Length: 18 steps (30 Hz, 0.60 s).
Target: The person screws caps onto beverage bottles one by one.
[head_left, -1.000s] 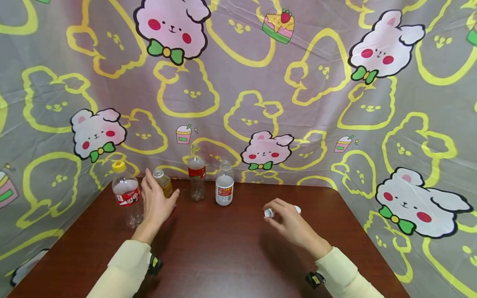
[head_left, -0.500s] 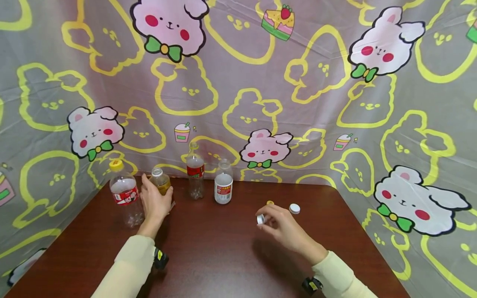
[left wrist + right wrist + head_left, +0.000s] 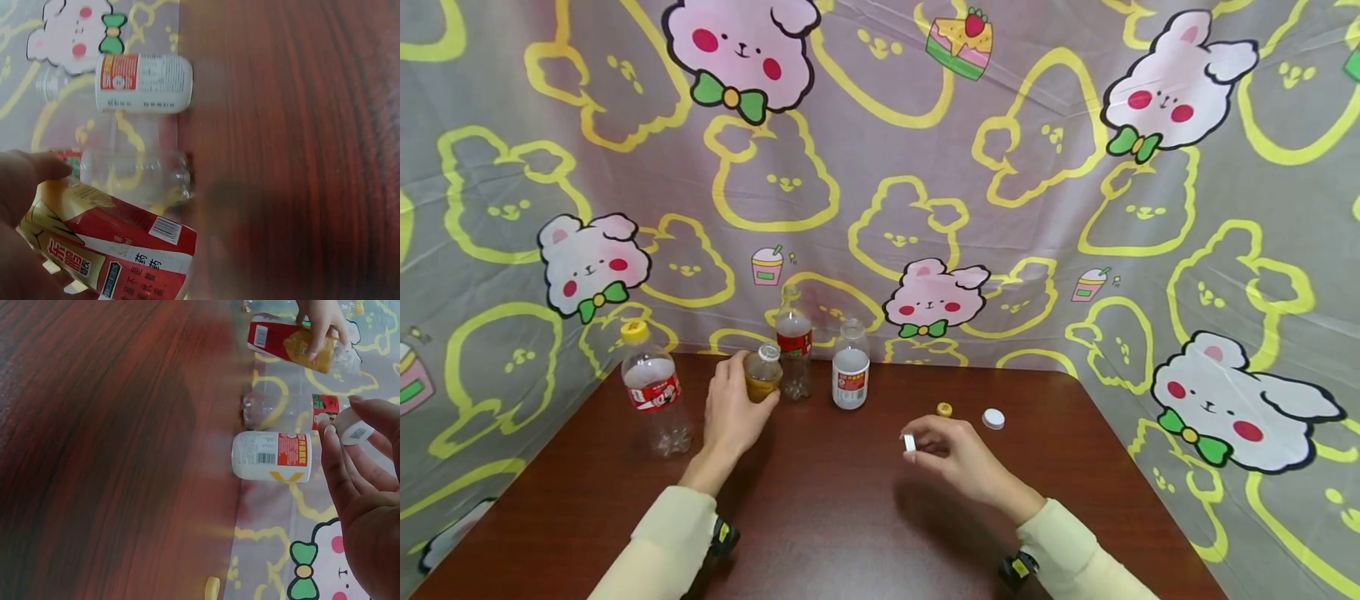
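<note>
My left hand (image 3: 733,421) grips a gold-and-red-labelled drink bottle (image 3: 763,377) round its upper body. Its mouth has no cap on it. In the left wrist view the bottle's red lower label (image 3: 147,250) faces the camera and the bottle leans. Between thumb and fingertips, my right hand (image 3: 970,462) pinches a white bottle cap (image 3: 910,442) above the table. The right wrist view shows a printed square on the cap's top (image 3: 358,433). A gap separates the two hands.
A large clear bottle with a yellow cap (image 3: 655,392) stands at the left. Behind my left hand is a red-labelled clear bottle (image 3: 795,343), with a white-labelled bottle (image 3: 850,379) beside it. A yellow cap (image 3: 944,410) and another white cap (image 3: 993,418) lie beyond my right hand.
My left hand has closed round the gold-and-red bottle and carried it rightward, away from the yellow-capped bottle. My right hand has drawn left with the white cap, uncovering the two caps on the table.
</note>
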Tool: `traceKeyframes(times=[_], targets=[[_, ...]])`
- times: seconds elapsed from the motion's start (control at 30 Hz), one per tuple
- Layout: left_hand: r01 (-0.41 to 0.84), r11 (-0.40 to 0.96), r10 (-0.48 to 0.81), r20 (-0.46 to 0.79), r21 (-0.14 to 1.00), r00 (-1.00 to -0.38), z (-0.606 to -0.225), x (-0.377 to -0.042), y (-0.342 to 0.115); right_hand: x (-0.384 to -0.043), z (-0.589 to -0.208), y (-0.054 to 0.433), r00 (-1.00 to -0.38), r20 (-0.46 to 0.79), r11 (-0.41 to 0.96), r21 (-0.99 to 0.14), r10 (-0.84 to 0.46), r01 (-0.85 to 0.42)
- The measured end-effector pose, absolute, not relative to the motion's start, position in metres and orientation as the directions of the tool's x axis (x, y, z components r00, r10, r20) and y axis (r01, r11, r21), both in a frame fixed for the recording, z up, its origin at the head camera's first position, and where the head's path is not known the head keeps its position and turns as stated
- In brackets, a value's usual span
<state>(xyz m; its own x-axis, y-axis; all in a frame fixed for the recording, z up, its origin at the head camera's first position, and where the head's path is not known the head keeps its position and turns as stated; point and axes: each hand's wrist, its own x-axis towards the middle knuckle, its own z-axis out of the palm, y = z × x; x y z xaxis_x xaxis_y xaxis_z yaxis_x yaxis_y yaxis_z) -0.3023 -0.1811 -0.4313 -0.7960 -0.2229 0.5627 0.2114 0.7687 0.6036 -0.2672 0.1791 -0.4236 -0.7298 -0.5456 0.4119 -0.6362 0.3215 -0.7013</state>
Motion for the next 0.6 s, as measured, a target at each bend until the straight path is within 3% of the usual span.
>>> traceKeyframes(times=[0.23,0.6], targets=[[0.345,0.809,-0.017,0.605,0.476,-0.796,-0.428,-0.289,-0.161,-0.272,-0.420,0.175,-0.759,0.379,0.291,-0.759,-0.530,-0.582],[0.474,0.814,0.196,0.608,0.337,-0.769,-0.424,-0.273,-0.135,-0.281,-0.413,0.166,-0.751,0.425,0.300,-0.729,-0.506,-0.615]])
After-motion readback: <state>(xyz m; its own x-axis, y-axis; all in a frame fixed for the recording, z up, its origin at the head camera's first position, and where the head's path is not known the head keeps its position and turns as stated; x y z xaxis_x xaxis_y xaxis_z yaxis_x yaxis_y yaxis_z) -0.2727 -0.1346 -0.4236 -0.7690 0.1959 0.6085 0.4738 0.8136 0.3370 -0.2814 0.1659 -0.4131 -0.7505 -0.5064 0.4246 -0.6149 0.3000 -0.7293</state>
